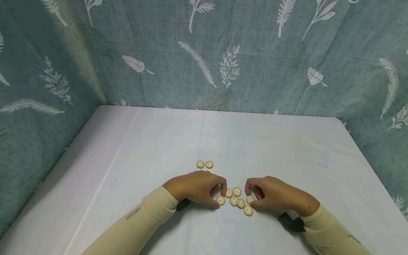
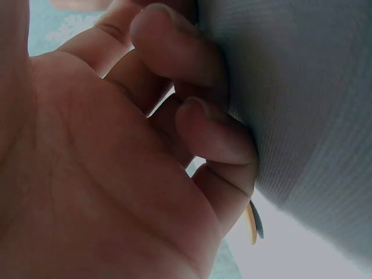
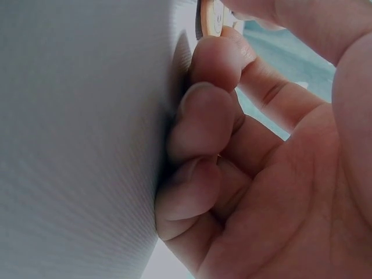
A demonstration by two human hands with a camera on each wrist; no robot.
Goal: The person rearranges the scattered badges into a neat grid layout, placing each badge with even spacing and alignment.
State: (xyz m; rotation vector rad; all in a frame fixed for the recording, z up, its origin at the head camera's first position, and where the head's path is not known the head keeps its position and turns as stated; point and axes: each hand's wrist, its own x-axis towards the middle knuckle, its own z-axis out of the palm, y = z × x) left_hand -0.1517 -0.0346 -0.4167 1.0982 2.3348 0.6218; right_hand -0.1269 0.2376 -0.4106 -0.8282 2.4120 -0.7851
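In the head view my left hand pinches a round wooden disc with small dark marks between thumb and forefinger, low over the table. Opposite it, my right hand has thumb and forefinger at the edges of another wooden disc. Between the hands lies a loose cluster of several discs, and one more disc sits by the right thumb. The right wrist view shows a disc edge-on, past the curled fingers. A disc edge also shows beyond the left fingers.
Two discs lie side by side beyond the left hand. A pale cloth covers the table. Green leaf-patterned fabric stands along its back and sides. Dark wrist straps show under the cream sleeves.
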